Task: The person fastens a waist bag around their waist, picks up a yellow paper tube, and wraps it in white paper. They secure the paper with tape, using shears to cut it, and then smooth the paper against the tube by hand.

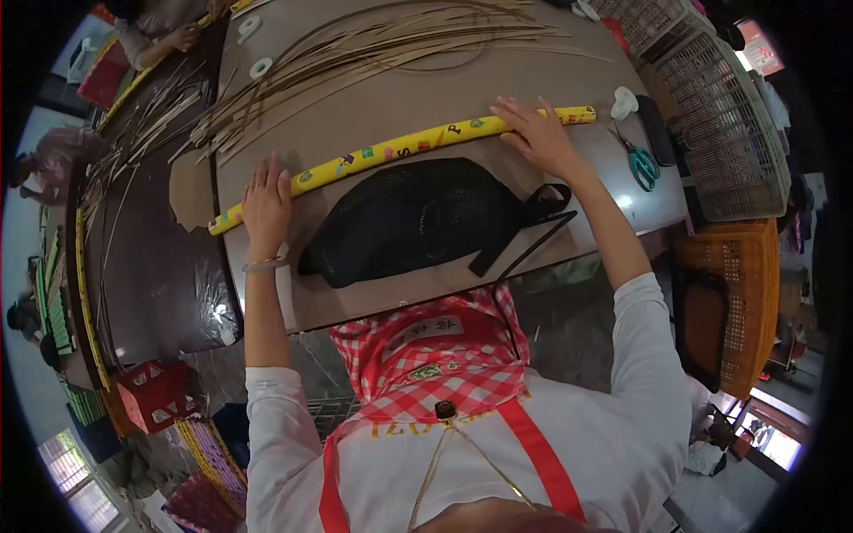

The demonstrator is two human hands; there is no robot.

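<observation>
A long yellow roll (400,147), printed with letters and small coloured pictures, lies slanting across the table. My left hand (267,200) rests flat over its left part, fingers extended. Toward the right end, my right hand (544,142) lies on the roll with its fingers stretched out. Neither hand is wrapped around it. Between my arms sits a black mesh bag (418,218) with a strap at its right, just below the roll. Part of the roll is hidden under each palm.
Thin bamboo-like strips (355,58) spread over the table's far side. Teal-handled scissors (641,167), a black case (656,129) and a white tape roll (624,102) lie at right. Woven baskets (720,115) stand beyond. Another person's hand (184,37) shows at upper left.
</observation>
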